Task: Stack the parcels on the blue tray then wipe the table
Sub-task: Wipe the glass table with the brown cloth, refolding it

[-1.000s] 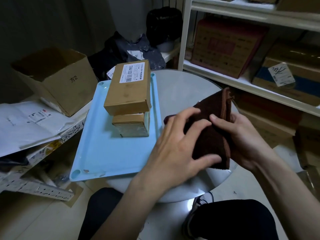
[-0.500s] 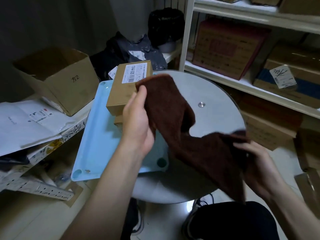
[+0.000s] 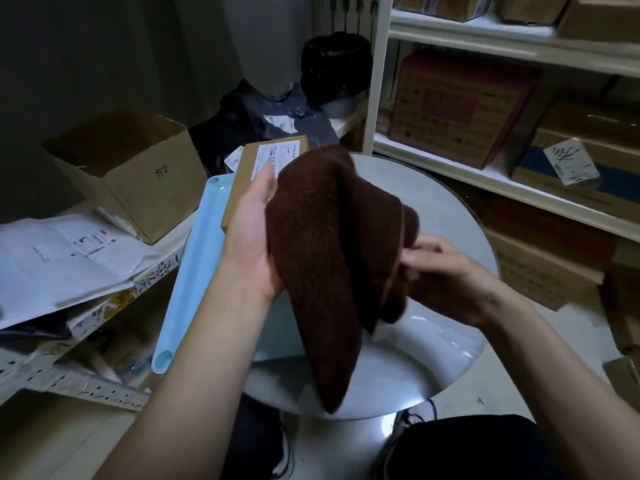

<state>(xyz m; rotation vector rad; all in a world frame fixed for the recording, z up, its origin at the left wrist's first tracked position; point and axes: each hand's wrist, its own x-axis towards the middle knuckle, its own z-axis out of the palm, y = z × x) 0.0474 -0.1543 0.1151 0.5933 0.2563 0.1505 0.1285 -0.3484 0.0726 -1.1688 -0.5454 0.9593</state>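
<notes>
Step in hand: parcels look stacked on the tray; the cloth is being readied above the desk, and the wiping has not yet begun
Left hand point(image 3: 254, 233): palm up, its grip closed around the upper fold of the brown cloth point(image 3: 329, 258), fingers hidden behind the fabric and thumb showing at the top; it seems to hold the cloth high so the rest can hang free and be folded
Right hand point(image 3: 453, 275): its grip pinches the cloth's right edge between fingertips and thumb, probably drawing the layers together into a pad
Cloth: dark brown, thick and nubbly like terry towelling, doubled into soft folds, one long tail drooping to a point over the near rim of the desk without clearly touching it
Desk point(image 3: 450, 216): round, smooth, pale grey, glossy enough to show glare, bare on its right half where the wiping would fall
Blue tray point(image 3: 194, 271): pale blue plastic, rectangular with a raised rim and rounded corners, lying on the left side of the desk and overhanging its edge
Top parcel point(image 3: 249, 168): flat brown cardboard box with a white printed label, sitting on the tray behind the left hand; what is under it is hidden
Surroundings: an open cardboard carton point(image 3: 128, 171) to the left, white shelving point(image 3: 485, 174) with boxes to the right
</notes>
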